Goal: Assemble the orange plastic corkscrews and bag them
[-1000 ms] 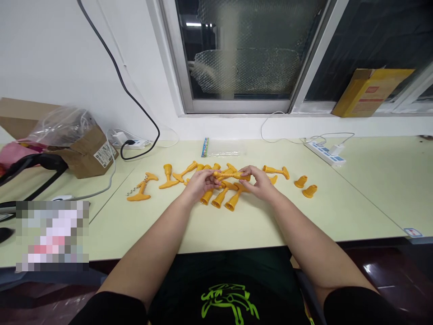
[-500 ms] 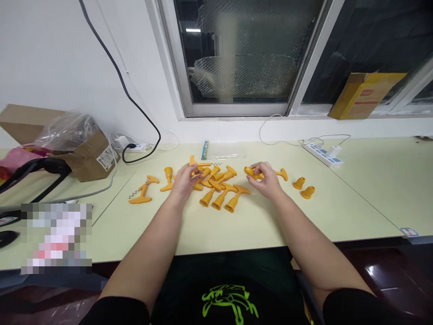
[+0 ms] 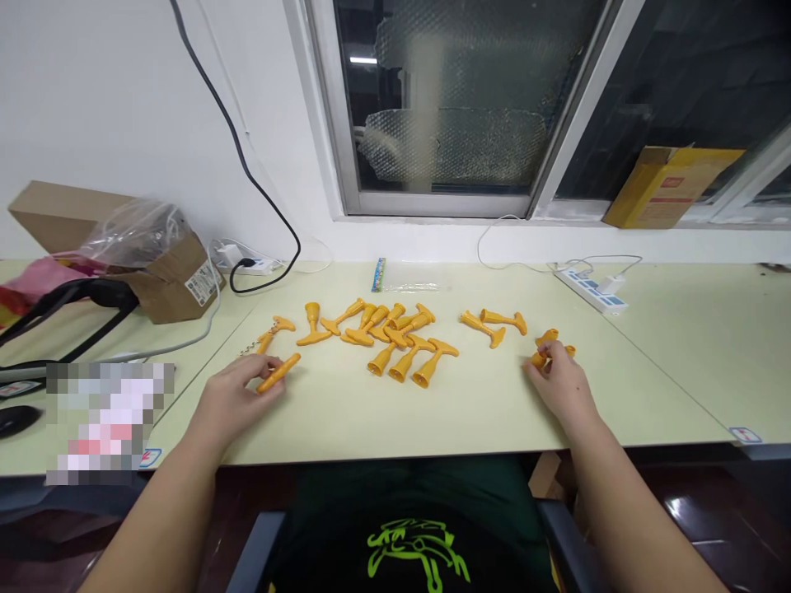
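My left hand point(image 3: 244, 395) is at the left of the table, its fingers closed on a yellow T-handled corkscrew point(image 3: 279, 373); the fingers hide its far part. Just beyond lies another corkscrew point(image 3: 284, 324), its metal spiral bare. Over on the right, my right hand point(image 3: 561, 380) pinches a yellow bell-shaped sleeve point(image 3: 537, 360), partly covered by the fingers. Two similar sleeves point(image 3: 547, 336) are close by it. A pile of sleeved yellow corkscrews point(image 3: 395, 329) occupies the middle, and two more corkscrews point(image 3: 503, 319) lie between it and my right hand.
A clear plastic packet point(image 3: 414, 277) lies behind the pile. Power strips point(image 3: 590, 290) with cables sit along the wall. At left are an open cardboard box point(image 3: 176, 284), a black-framed object point(image 3: 92, 296) and a black mouse point(image 3: 21, 422). A yellow carton point(image 3: 673, 189) leans against the window.
My left hand has moved left and nearer me with the corkscrew. My right hand has gone right with a sleeve to the other two, leaving two corkscrews in view where it was.
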Demonstrator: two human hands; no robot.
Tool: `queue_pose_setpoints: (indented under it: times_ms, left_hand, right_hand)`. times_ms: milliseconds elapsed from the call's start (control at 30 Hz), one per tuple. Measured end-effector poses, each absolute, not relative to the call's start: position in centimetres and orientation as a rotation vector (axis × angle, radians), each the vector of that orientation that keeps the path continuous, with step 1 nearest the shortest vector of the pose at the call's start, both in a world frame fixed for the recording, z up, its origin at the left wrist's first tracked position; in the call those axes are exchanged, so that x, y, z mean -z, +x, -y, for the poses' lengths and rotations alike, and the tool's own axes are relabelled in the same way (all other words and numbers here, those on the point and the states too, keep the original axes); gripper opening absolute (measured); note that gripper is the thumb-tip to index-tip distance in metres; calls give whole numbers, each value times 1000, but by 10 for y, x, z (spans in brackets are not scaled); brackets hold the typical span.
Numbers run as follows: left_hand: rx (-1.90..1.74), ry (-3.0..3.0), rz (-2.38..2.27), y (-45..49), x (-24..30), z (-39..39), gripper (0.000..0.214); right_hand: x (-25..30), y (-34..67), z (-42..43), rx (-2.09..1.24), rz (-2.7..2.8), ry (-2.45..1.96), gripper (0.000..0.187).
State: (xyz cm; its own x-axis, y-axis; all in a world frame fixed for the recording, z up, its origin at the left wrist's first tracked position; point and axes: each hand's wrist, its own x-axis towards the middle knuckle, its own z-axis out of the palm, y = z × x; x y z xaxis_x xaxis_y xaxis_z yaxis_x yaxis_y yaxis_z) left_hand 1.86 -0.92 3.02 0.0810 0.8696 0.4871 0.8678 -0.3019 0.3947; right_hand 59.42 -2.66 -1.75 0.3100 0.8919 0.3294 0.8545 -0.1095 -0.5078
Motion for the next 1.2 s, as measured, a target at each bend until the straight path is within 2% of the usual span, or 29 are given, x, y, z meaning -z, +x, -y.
queue_pose_setpoints:
  times_ms: [133,267,367,533,767,900,1000,1133,1200]
  left_hand:
    - [-831,2335,-1887,-3,-19,15,23]
    - [-728,2425,-1821,-19,-12,11,29]
    - [-631,2528,-1702,-25,-11,4,34]
    - [-534,2514,-1656,-23,-18,-18,28]
    - [-447,2426,-1824,-13,-28,-54,16]
    - [-442,2396,-1899,-1,-27,-54,21]
    - [-616,2509,-1835,21,-26,-40,24]
    - [-812,2668,-1555,72,-31,-14,32]
    - [-871,2776,-1334,103,-36,-7,33]
  right_hand:
    - [17,589,27,189,1537,-1853,37]
    - [7,569,23,298,1679,-1629,23]
    - [-6,543,23,84,1984,-1391,17]
    - [-25,493,18,-277,2379,-1125,39]
    - [-29,451,0,-439,2495,-1357,46]
    - [-28,454,3,-448,2413,-1568,37]
    - [-23,468,11,-519,2221,-1600,27]
    - [-15,484,19,-919,1702,-1437,19]
    - [-15,486,18,-1199,1404,-1286,23]
